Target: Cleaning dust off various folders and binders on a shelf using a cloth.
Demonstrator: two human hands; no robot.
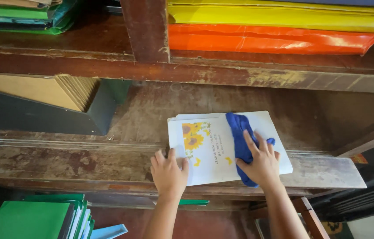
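Your right hand [261,163] lies flat, fingers spread, pressing a blue cloth [240,137] onto the white booklet [222,148] with the sunflower print; it is not clenched round the cloth but bears down on it from above. Your left hand [168,172] rests just to the left, fingers together and laid over the booklet's near left corner, pinning it to the worn wooden shelf [85,161]. The booklet lies directly beneath both hands, its near edge about level with the shelf's front lip.

Judgement: the step in hand is wiping the cover, with the cloth about mid-cover. The next stroke calls for steady downward pressure from the left hand so the booklet does not slide off the front edge, and for the cloth to reach the uncovered far right part of the cover.

Not determinable: whether further sheets lie under the top one, though stepped edges at the far side suggest a stack. The cover under the cloth and palm is hidden. The green folders [32,217] below your left hand are cut off by the frame.
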